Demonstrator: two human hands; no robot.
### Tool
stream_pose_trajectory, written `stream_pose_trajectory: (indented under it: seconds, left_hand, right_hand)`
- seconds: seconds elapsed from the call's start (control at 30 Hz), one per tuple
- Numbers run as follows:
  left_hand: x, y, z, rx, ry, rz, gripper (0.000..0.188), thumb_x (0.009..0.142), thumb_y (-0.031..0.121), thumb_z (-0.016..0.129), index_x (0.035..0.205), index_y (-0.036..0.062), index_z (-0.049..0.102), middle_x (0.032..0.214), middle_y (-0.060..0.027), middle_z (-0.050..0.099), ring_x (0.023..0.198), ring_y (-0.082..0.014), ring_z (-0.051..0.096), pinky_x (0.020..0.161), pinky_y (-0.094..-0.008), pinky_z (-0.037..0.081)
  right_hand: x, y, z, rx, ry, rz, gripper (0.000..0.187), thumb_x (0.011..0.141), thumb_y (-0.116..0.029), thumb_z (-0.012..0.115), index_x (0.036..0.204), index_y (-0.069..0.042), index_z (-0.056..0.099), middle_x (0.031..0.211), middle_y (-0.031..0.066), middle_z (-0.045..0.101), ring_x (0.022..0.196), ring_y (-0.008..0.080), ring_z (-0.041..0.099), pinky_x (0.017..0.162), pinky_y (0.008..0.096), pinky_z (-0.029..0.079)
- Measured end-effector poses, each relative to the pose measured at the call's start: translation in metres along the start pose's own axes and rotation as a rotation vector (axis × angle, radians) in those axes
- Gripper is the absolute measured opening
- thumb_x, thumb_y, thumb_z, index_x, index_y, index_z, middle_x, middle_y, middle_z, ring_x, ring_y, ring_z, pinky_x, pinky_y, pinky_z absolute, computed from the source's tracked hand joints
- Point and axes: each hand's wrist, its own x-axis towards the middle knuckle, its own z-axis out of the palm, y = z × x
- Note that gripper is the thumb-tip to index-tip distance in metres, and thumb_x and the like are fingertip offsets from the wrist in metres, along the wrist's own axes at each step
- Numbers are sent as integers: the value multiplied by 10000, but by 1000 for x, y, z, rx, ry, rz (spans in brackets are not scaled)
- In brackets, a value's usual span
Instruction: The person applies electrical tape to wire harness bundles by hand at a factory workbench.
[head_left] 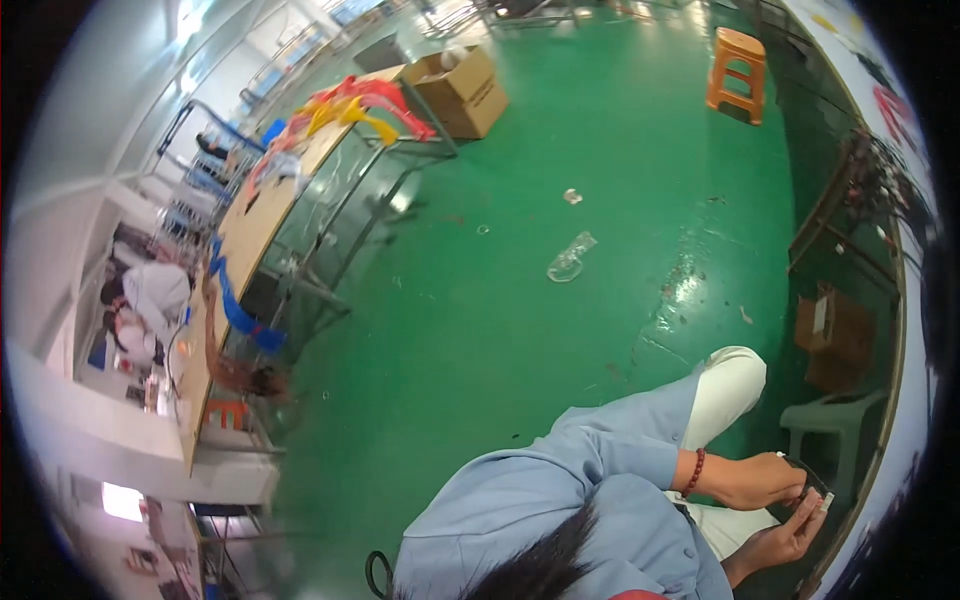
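At the lower right, my two hands are close together beside the table edge. My left hand (762, 482), with a dark red bead bracelet (695, 472) at its wrist, is closed with the fingertips pinched on a thin black cable (812, 470). The cable curves up in a small loop, and a tiny white tip shows near the knuckles. My right hand (785, 543) pinches a small white piece (827, 502), which looks like a connector at the cable's end. Fingers partly cover where cable and piece meet.
A long white-topped table (900, 390) runs along the right, with a bundle of dark cables (880, 185) on it. Below are a carton (835, 335) and a pale stool (830, 418). An orange stool (738, 75) stands farther off. Clear plastic scrap (572, 258) lies on the green floor.
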Motion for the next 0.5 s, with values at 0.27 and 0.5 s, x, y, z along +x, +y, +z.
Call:
stream_pose_trajectory:
  seconds: [0.27,0.5]
  left_hand:
    - [-6,-8,-11,72,197,63,154,888,130,506,817,7,447,679,-161,559,656,-402,540,564,-450,398]
    - [2,-3,-9,129,146,53,149,864,129,538,821,7,463,678,-171,558,664,-407,541,570,-444,412]
  right_hand:
    - [18,3,16,-5,-258,-175,280,931,-165,563,995,100,628,980,107,612,901,160,586,839,274,475]
    - [5,-49,28,-86,-153,-325,277,885,-184,634,993,71,640,912,145,651,762,199,596,674,305,495]
